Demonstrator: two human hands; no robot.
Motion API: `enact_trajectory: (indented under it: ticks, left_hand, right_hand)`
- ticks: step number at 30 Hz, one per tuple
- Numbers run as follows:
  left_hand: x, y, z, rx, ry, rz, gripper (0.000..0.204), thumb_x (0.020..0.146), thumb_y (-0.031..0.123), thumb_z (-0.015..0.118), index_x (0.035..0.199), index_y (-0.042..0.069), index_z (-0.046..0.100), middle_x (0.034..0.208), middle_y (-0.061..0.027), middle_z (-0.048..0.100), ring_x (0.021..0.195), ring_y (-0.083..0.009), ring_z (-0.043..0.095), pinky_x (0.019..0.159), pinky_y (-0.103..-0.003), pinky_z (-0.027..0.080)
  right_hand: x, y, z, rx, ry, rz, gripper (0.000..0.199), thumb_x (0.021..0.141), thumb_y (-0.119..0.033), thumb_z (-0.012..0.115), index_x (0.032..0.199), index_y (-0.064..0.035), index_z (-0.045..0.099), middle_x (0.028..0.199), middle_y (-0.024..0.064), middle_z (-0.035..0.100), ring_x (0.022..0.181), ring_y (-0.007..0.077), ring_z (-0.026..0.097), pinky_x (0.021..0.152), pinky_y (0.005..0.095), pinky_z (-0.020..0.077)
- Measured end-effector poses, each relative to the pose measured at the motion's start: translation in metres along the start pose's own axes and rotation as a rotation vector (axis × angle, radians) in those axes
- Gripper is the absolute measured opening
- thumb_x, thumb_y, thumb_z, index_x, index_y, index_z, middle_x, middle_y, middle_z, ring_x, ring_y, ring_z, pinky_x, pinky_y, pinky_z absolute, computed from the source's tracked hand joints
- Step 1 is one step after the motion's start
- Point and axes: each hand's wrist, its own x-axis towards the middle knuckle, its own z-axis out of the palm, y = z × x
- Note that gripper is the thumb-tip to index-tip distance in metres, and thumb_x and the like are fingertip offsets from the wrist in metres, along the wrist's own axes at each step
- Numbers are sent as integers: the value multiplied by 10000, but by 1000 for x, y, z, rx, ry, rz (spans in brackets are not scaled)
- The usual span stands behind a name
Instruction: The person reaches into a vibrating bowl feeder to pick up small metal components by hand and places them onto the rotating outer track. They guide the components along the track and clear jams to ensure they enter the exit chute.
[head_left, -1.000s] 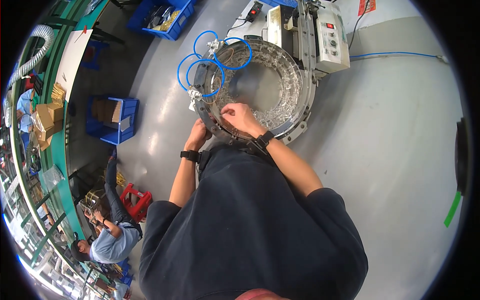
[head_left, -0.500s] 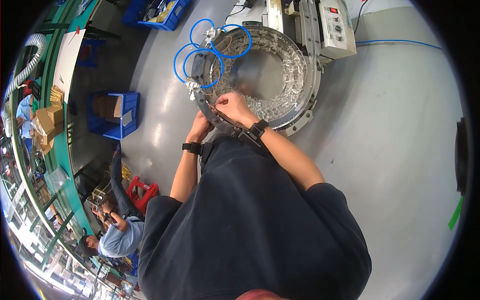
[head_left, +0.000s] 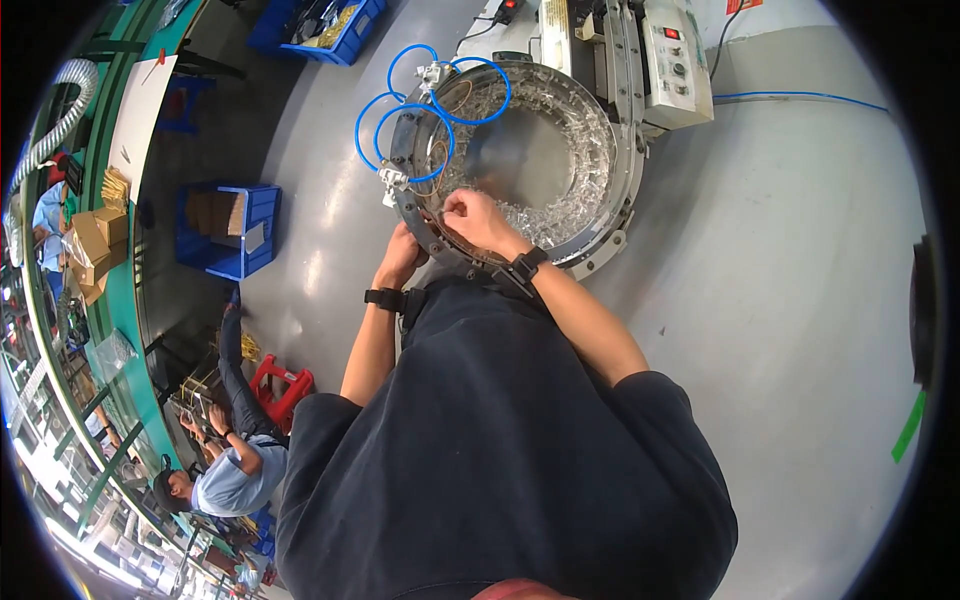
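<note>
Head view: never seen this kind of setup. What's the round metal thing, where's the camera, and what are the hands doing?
The camera sits on the person's head and looks straight down through a fisheye lens, so the dark shirt fills the bottom and straight edges bend.

The round grey metal bowl stands on the grey floor. It holds a ring of small clear plastic parts. Loops of thin blue tubing curl at its left rim, and a beige control box stands behind it.

The left hand rests against the bowl's near rim. The right hand reaches over the rim, fingers pinched together at the parts; whether its grip holds one is too small to tell.

At lower left a seated person in a light blue shirt works separately.
</note>
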Motion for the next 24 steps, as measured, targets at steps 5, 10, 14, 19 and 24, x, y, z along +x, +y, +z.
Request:
enact_trajectory:
  ticks: [5, 10, 14, 19, 24]
  left_hand:
    - [-8, 15, 17, -103, 109, 8, 122, 980, 155, 458, 934, 109, 562, 643, 16, 546, 389, -56, 377, 342, -220, 233]
    - [-4, 7, 13, -200, 80, 49, 140, 986, 153, 442, 915, 128, 560, 639, 29, 542, 390, -56, 383, 334, -220, 245]
    - [-1, 7, 12, -252, 94, 46, 147, 985, 156, 441, 894, 142, 554, 643, 37, 530, 393, -49, 381, 333, -217, 242]
    - [9, -4, 7, -221, 73, 94, 143, 976, 143, 454, 877, 141, 557, 638, 40, 518, 392, -47, 372, 334, -216, 234]
    - [3, -7, 5, -89, 93, 36, 127, 966, 123, 460, 908, 126, 573, 636, 37, 519, 386, -47, 356, 336, -216, 221]
  right_hand:
    - [-10, 15, -11, 74, 195, -13, 165, 801, -92, 654, 944, -10, 652, 753, 59, 650, 684, 130, 616, 635, 302, 492]
    - [-13, 0, -10, -121, 380, -46, 151, 798, -80, 643, 937, -24, 663, 764, 85, 648, 672, 187, 621, 635, 333, 496]
    - [-7, -10, 4, -39, 153, -122, 159, 784, -125, 646, 913, -37, 674, 836, 136, 676, 713, 275, 654, 648, 381, 509]
    - [-6, -12, 10, -151, 119, -115, 149, 773, -149, 647, 870, -40, 678, 831, 138, 680, 720, 294, 655, 647, 394, 510]
    - [-14, -10, 4, -295, 38, -103, 115, 768, -111, 644, 836, -23, 672, 759, 125, 650, 652, 261, 624, 619, 366, 490]
